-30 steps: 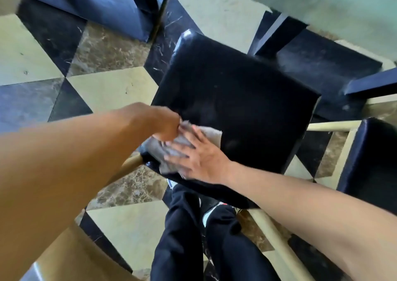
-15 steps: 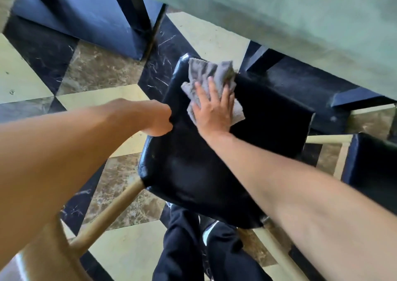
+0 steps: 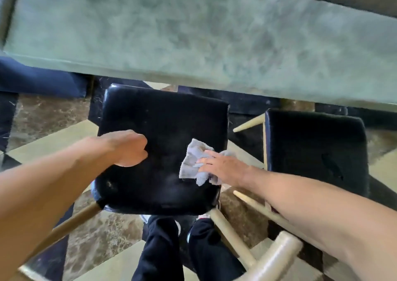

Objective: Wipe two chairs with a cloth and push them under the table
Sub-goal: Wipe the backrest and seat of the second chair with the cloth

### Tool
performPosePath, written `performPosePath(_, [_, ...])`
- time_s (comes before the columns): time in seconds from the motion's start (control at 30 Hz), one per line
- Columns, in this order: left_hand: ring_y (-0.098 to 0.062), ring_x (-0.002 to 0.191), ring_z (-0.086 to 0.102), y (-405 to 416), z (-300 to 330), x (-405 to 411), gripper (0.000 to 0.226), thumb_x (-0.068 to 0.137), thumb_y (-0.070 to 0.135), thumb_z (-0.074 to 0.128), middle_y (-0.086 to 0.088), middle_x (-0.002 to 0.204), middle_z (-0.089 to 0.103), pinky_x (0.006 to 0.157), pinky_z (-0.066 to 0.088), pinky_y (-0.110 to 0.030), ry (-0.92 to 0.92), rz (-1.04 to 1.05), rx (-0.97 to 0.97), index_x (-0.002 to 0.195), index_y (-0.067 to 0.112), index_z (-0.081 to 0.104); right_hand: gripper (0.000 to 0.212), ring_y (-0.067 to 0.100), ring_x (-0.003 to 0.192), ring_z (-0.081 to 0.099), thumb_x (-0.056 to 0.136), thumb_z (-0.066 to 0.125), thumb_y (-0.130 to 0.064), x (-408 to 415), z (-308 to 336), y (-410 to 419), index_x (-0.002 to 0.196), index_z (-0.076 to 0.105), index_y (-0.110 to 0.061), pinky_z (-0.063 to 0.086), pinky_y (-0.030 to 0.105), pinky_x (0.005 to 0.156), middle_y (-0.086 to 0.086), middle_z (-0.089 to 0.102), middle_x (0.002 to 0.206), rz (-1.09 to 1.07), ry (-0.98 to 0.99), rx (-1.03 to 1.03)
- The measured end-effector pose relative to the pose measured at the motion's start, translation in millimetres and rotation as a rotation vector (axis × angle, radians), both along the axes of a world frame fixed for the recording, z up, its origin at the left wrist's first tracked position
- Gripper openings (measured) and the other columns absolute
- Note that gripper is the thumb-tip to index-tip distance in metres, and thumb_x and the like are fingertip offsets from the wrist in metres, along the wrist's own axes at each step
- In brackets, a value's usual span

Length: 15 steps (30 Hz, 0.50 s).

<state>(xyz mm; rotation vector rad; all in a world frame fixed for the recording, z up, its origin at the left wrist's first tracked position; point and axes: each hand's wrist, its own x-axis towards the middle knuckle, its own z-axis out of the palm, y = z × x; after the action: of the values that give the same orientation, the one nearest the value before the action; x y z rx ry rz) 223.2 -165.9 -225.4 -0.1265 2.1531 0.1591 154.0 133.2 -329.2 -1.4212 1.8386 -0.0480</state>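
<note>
The right hand (image 3: 223, 166) is lying flat on the grey cloth (image 3: 193, 162), its fingers nearly straight and spread, pressing the crumpled rag down onto the right side of the seat rather than pinching it. The left hand (image 3: 126, 147) is resting on the left part of the same seat with its fingers curled downward; whether they are gripping anything is hidden from this angle, though it appears to be steadying the chair.

The cloth is sitting right of centre in the frame, part of it spilling toward the seat's right edge. Under it, the near chair (image 3: 163, 117) is showing a black, glossy padded seat with pale streaks and dull patches, on light wooden legs splaying toward the bottom of the frame. Its far edge is standing just short of the table (image 3: 193, 33), whose mottled green top is filling the upper half of the frame.

As a judgement: wiping of this first seat is under way and looking unfinished. The second chair (image 3: 315, 149), right of centre, also black-seated, is standing just beside the first, its far edge near the table's rim; it is showing a small mark or tear on the right. Neither chair is under the table, so both pushes are remaining.
</note>
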Motion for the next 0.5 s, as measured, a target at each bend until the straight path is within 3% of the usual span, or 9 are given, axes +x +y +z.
performPosePath(0.03, [-0.023,0.074,0.056,16.5,10.4,-6.5,0.022,0.094,0.028,0.041,0.0,0.082,0.05,0.061,0.044,-0.032,0.007,0.002,0.017,0.077,0.018,0.05,0.019,0.025,0.123,0.048,0.094,0.054,-0.004,-6.7,14.1,12.5,0.109,0.065,-0.009,0.041,0.045,0.102,0.002,0.053,0.139,-0.161,-0.071,0.004])
performPosePath(0.07, [-0.023,0.077,0.058,34.4,22.8,-13.1,0.02,0.094,0.028,0.041,0.0,0.086,0.053,0.062,0.045,-0.032,0.009,0.008,0.036,0.08,0.019,0.052,0.017,0.022,0.107,0.048,0.094,0.053,0.0,-12.8,28.0,26.2,0.099,0.064,-0.012,0.045,0.045,0.089,0.005,0.055,0.13,-0.292,-0.138,-0.008])
performPosePath(0.1, [-0.021,0.077,0.059,51.3,35.0,-19.0,0.021,0.095,0.028,0.041,0.001,0.088,0.055,0.061,0.045,-0.031,0.008,0.016,0.055,0.083,0.018,0.054,0.024,0.017,0.102,0.046,0.095,0.051,0.001,-18.4,42.4,35.3,0.1,0.063,-0.019,0.045,0.043,0.089,0.005,0.057,0.128,-0.409,-0.146,0.002])
performPosePath(0.17, [-0.019,0.072,0.059,83.2,56.5,-29.1,0.022,0.096,0.026,0.041,0.0,0.087,0.058,0.055,0.043,-0.03,0.012,0.027,0.085,0.083,0.018,0.057,0.033,0.02,0.11,0.052,0.097,0.05,-0.002,-29.2,64.1,52.2,0.115,0.067,-0.023,0.043,0.038,0.101,0.008,0.059,0.132,-0.549,-0.093,0.004])
performPosePath(0.33, [-0.02,0.073,0.06,155.8,106.1,-44.6,0.021,0.098,0.024,0.041,-0.002,0.089,0.06,0.057,0.045,-0.03,0.078,-0.002,0.136,0.092,0.017,0.059,0.032,0.022,0.115,0.06,0.105,0.049,-0.017,-40.8,121.9,88.8,0.133,0.059,-0.027,0.046,0.036,0.103,0.003,0.063,0.131,-0.857,-0.115,-0.074])
performPosePath(0.43, [-0.022,0.074,0.06,189.7,130.1,-51.1,0.021,0.097,0.027,0.041,-0.002,0.087,0.061,0.059,0.046,-0.032,0.148,-0.048,0.152,0.088,0.018,0.058,0.034,0.02,0.118,0.06,0.105,0.049,-0.015,-39.7,152.8,111.4,0.136,0.06,-0.022,0.044,0.032,0.105,0.003,0.064,0.133,-0.985,-0.121,-0.153])
performPosePath(0.5, [-0.022,0.073,0.061,206.1,142.6,-53.0,0.023,0.097,0.028,0.04,-0.002,0.087,0.061,0.06,0.048,-0.033,0.177,-0.082,0.159,0.09,0.018,0.06,0.034,0.019,0.113,0.062,0.103,0.049,-0.01,-37.9,168.5,125.7,0.133,0.062,-0.021,0.045,0.026,0.098,0.003,0.066,0.127,-1.037,-0.116,-0.209])
